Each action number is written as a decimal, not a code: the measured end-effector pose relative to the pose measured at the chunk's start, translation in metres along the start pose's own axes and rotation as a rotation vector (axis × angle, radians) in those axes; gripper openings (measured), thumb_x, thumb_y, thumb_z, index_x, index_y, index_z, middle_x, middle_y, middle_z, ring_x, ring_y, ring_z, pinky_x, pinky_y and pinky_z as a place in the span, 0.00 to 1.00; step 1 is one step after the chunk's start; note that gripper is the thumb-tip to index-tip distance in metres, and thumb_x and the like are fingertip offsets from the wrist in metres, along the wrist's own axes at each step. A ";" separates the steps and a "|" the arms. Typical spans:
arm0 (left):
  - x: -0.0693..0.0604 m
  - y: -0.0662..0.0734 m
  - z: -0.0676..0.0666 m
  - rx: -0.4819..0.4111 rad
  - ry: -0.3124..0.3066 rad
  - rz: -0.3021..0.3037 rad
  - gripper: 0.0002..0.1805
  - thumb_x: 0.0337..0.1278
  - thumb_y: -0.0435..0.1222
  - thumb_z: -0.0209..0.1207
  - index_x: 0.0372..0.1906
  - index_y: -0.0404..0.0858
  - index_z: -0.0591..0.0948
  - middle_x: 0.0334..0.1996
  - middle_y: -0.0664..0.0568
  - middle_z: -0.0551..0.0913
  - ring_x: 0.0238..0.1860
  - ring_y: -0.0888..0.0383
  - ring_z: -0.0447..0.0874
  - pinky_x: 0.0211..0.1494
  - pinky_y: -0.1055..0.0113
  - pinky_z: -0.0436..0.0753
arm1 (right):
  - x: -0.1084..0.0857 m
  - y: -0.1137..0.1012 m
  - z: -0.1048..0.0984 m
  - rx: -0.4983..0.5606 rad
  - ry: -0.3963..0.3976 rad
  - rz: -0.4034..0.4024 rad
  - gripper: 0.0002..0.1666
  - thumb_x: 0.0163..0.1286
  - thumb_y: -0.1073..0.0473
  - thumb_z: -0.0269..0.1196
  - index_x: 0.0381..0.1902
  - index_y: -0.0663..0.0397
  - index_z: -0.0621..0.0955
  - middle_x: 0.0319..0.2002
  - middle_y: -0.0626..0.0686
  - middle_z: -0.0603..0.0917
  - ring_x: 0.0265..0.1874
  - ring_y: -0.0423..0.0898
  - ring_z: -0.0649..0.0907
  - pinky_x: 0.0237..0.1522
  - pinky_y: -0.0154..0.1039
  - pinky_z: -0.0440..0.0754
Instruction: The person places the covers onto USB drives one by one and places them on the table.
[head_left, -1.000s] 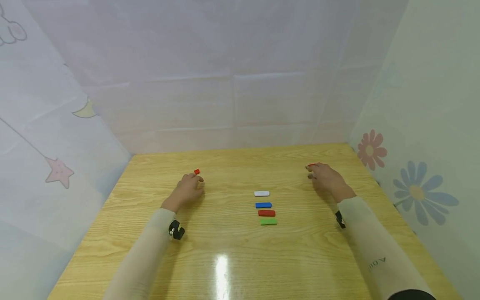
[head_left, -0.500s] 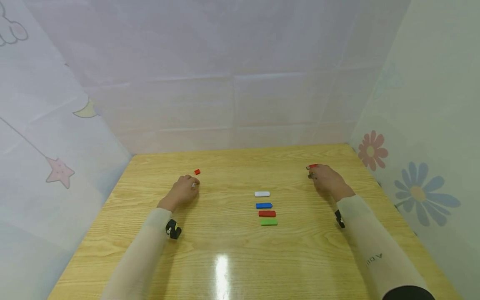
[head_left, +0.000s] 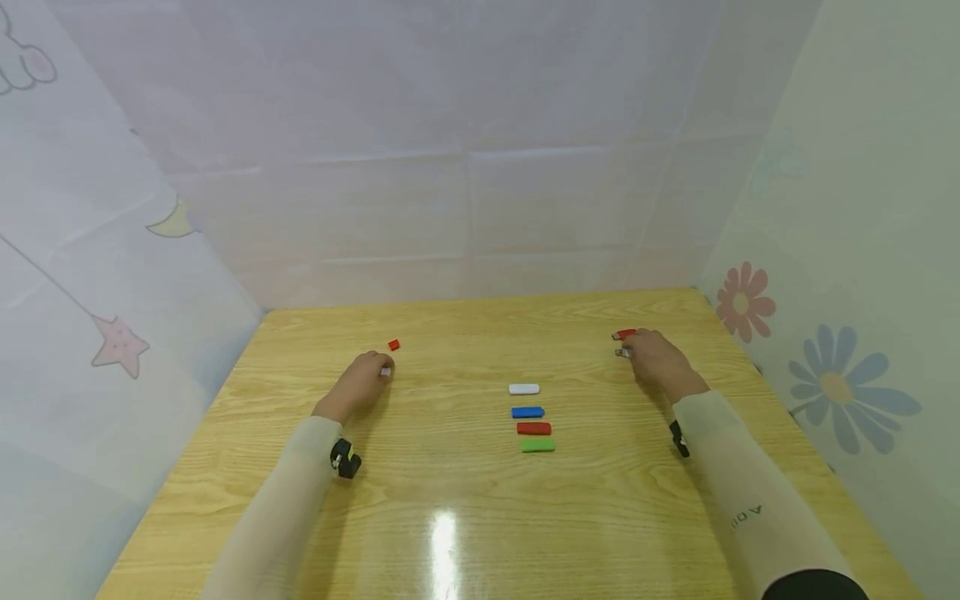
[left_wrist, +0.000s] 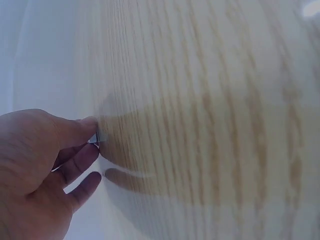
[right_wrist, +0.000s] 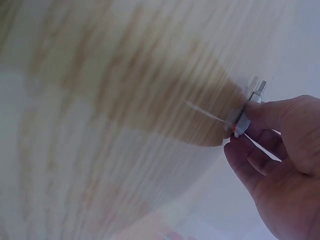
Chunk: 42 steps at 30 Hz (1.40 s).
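Observation:
Between thumb and fingers my left hand [head_left: 358, 385] pinches a small white cap [head_left: 386, 372], low over the table; in the left wrist view it is a pale piece [left_wrist: 93, 138] at the fingertips. A small red cap [head_left: 393, 344] lies just beyond that hand. My right hand [head_left: 660, 365] pinches a white USB stick [right_wrist: 244, 120], its metal plug [head_left: 623, 352] pointing left in the head view. Just behind those fingers lies a red USB stick [head_left: 625, 334] with its plug bare, partly hidden by the hand.
At mid-table, one below another, lie a white stick [head_left: 524, 389], a blue stick [head_left: 528, 412], a red stick [head_left: 534, 428] and a green stick [head_left: 537, 446]. Cloth-covered walls stand behind the wooden table [head_left: 450, 333] and on both sides.
My left hand has drawn slightly left and its fingers have closed in on the white cap. My right hand has shifted slightly, leaving more of the red USB stick in sight.

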<state>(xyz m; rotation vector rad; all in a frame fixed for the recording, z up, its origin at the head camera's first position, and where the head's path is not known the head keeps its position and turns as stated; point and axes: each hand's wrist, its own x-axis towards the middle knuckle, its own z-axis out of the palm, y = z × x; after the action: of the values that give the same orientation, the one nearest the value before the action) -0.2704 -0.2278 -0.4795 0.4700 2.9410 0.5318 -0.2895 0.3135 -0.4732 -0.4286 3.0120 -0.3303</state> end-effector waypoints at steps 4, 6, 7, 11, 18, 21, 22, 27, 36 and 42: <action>0.000 0.000 -0.002 -0.006 0.026 -0.009 0.14 0.75 0.30 0.53 0.58 0.28 0.79 0.54 0.36 0.80 0.59 0.38 0.77 0.65 0.46 0.76 | 0.000 0.003 0.002 -0.011 -0.005 0.011 0.10 0.74 0.69 0.57 0.47 0.64 0.84 0.42 0.62 0.81 0.41 0.59 0.81 0.44 0.55 0.81; 0.000 0.001 -0.003 -0.011 0.032 -0.023 0.13 0.75 0.30 0.53 0.56 0.28 0.80 0.52 0.36 0.81 0.57 0.39 0.78 0.63 0.46 0.77 | 0.001 0.003 0.002 -0.007 -0.010 0.020 0.12 0.75 0.68 0.56 0.50 0.64 0.84 0.43 0.62 0.81 0.42 0.59 0.81 0.45 0.55 0.81; 0.000 0.001 -0.004 -0.015 0.032 -0.031 0.13 0.75 0.31 0.53 0.56 0.28 0.80 0.52 0.37 0.81 0.57 0.39 0.78 0.63 0.46 0.77 | 0.001 0.003 0.002 -0.006 -0.012 0.022 0.12 0.76 0.67 0.56 0.50 0.64 0.84 0.43 0.63 0.81 0.43 0.60 0.81 0.45 0.55 0.81; 0.002 0.002 -0.004 -0.040 0.022 -0.058 0.14 0.76 0.32 0.53 0.56 0.29 0.80 0.52 0.37 0.82 0.57 0.39 0.79 0.61 0.46 0.78 | 0.001 -0.002 0.001 -0.007 0.003 0.009 0.14 0.77 0.66 0.55 0.52 0.64 0.84 0.47 0.66 0.81 0.47 0.64 0.80 0.50 0.59 0.80; 0.004 0.008 -0.003 -0.110 0.045 -0.051 0.16 0.75 0.34 0.55 0.59 0.30 0.78 0.52 0.38 0.84 0.54 0.42 0.82 0.58 0.47 0.81 | -0.002 -0.018 -0.002 -0.031 0.027 -0.028 0.13 0.77 0.65 0.56 0.52 0.64 0.82 0.51 0.67 0.82 0.52 0.67 0.80 0.55 0.62 0.78; 0.007 0.012 -0.001 -0.148 0.066 -0.025 0.17 0.73 0.34 0.58 0.59 0.29 0.78 0.51 0.38 0.84 0.53 0.43 0.83 0.57 0.48 0.82 | -0.003 -0.027 -0.003 -0.039 0.049 -0.065 0.11 0.76 0.65 0.57 0.50 0.64 0.82 0.48 0.65 0.83 0.50 0.65 0.81 0.53 0.60 0.80; 0.008 0.014 -0.001 -0.159 0.070 -0.019 0.17 0.72 0.34 0.58 0.59 0.29 0.78 0.51 0.39 0.84 0.53 0.43 0.84 0.57 0.49 0.82 | -0.004 -0.031 -0.003 -0.040 0.057 -0.076 0.10 0.76 0.65 0.58 0.50 0.64 0.82 0.48 0.64 0.83 0.50 0.64 0.82 0.52 0.59 0.80; 0.009 0.022 0.002 -0.220 0.070 0.005 0.17 0.71 0.35 0.60 0.58 0.31 0.81 0.52 0.41 0.85 0.52 0.46 0.85 0.55 0.52 0.84 | -0.008 -0.048 -0.004 -0.043 0.068 -0.114 0.12 0.74 0.64 0.60 0.52 0.64 0.82 0.49 0.63 0.83 0.49 0.61 0.82 0.51 0.57 0.82; 0.007 0.048 0.004 -0.239 0.071 0.116 0.18 0.71 0.38 0.61 0.59 0.34 0.81 0.47 0.47 0.87 0.48 0.51 0.86 0.51 0.56 0.85 | -0.012 -0.073 -0.003 -0.076 0.068 -0.153 0.12 0.74 0.64 0.61 0.53 0.61 0.82 0.48 0.61 0.82 0.48 0.57 0.81 0.51 0.54 0.83; 0.009 0.066 0.008 -0.240 0.065 0.156 0.18 0.70 0.37 0.61 0.59 0.34 0.81 0.46 0.48 0.87 0.48 0.52 0.86 0.51 0.57 0.85 | -0.017 -0.089 -0.007 -0.068 0.082 -0.186 0.14 0.76 0.62 0.60 0.55 0.61 0.82 0.50 0.61 0.83 0.50 0.58 0.83 0.52 0.54 0.83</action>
<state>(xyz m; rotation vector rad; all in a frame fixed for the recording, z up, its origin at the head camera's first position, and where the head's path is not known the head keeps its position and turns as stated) -0.2588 -0.1639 -0.4635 0.6666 2.8625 0.9220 -0.2498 0.2359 -0.4456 -0.7211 3.0765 -0.2648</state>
